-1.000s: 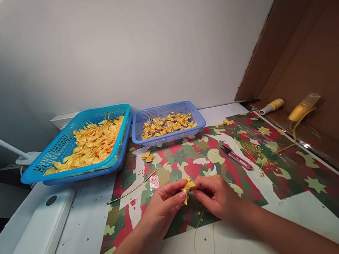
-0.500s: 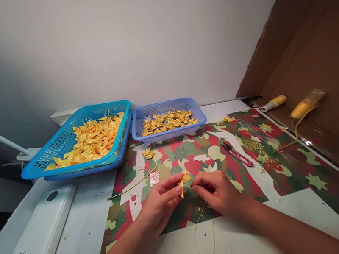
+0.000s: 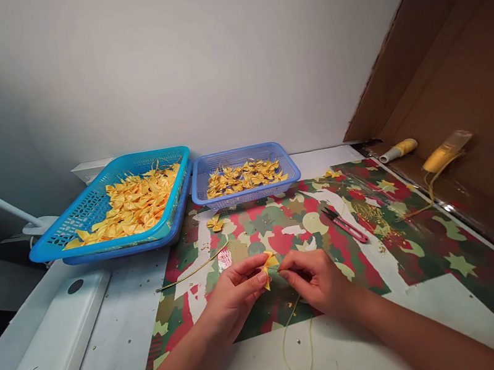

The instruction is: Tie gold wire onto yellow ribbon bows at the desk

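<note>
Between the thumb and fingers of my left hand (image 3: 240, 289) is a small yellow ribbon bow (image 3: 269, 263), held just above the patterned mat. My right hand (image 3: 315, 277) is closed in a pinch beside it, fingertips on a thin needle (image 3: 275, 269) that points at the bow's middle. Whether its tip has entered the ribbon I cannot tell. A loop of pale yellow thread (image 3: 285, 354) hangs below my right hand and lies over the white sheet. Another yellow bow (image 3: 215, 223) rests on the mat beyond my left hand.
A blue basket (image 3: 71, 228) and a smaller purple-blue basket (image 3: 249, 196) hold many yellow bows. Thread snips (image 3: 347, 226) lie right of centre, near gold strands (image 3: 374, 218). A white power bank (image 3: 52, 347) lies left; thread spools (image 3: 398, 150) sit by the cardboard wall (image 3: 455, 52).
Both hands stay almost in place, still closed on the bow and needle. The bow has shifted very slightly; the thread loop looks nearly the same.
</note>
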Motion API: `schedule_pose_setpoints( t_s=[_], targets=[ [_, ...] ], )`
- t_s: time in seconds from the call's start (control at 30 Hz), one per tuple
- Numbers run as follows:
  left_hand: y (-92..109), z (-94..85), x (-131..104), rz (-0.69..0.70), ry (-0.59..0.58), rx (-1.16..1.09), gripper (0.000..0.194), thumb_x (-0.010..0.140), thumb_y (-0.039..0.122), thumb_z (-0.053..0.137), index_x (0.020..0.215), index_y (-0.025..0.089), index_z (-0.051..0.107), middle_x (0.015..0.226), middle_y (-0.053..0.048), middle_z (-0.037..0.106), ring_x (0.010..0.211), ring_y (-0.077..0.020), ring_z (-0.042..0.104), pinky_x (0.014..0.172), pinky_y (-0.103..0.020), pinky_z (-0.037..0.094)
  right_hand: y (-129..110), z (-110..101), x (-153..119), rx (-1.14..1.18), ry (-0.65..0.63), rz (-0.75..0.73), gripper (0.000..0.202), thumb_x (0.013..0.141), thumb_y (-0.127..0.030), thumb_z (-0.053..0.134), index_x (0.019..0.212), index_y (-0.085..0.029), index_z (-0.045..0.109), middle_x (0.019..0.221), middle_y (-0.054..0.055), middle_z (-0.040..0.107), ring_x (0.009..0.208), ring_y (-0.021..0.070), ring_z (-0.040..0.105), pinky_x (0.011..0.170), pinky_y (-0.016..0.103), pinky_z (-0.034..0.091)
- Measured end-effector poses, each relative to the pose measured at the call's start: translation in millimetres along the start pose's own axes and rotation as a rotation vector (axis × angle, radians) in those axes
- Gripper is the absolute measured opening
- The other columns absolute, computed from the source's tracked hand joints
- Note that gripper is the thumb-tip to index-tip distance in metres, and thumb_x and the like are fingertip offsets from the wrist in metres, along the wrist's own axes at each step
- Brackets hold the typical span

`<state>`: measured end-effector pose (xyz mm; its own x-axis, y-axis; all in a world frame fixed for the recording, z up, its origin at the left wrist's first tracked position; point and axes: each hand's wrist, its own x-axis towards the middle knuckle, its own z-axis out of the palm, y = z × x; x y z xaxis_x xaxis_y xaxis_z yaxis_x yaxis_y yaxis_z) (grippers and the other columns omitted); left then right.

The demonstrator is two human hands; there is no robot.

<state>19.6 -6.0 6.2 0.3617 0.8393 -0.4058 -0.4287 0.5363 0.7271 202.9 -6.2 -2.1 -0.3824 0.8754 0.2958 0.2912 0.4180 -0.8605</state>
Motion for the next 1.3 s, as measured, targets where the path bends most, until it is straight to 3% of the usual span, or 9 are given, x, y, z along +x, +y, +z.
schedule_pose_setpoints(
  t_s=[0.6,1.3],
  targets=[
    [3.6,2.4,-1.0,-0.072,0.020,-0.103,0.030,0.062,0.014,0.080,0.091,0.015,0.073,0.086,-0.005,0.069,0.075,-0.0101,0.060,0.074,-0.021,0.046,-0.2,-0.7,-0.2,0.026,-0.005,0.015,0.015,0.085,-0.020,0.048,0.072,-0.018,0.057,0.054,-0.005,0.046,0.046,0.0067,0.034,0.044,0.020,0.028],
    [1.6,0.6,-0.5,-0.077,0.056,-0.067,0.032,0.060,0.015,0.081,0.091,0.017,0.073,0.082,-0.003,0.068,0.074,-0.0096,0.059,0.075,-0.021,0.044,-0.7,-0.6,-0.9,-0.025,-0.010,0.017,0.015,0.084,-0.019,0.047,0.071,-0.018,0.055,0.052,-0.005,0.045,0.045,0.0067,0.033,0.044,0.020,0.027]
  ],
)
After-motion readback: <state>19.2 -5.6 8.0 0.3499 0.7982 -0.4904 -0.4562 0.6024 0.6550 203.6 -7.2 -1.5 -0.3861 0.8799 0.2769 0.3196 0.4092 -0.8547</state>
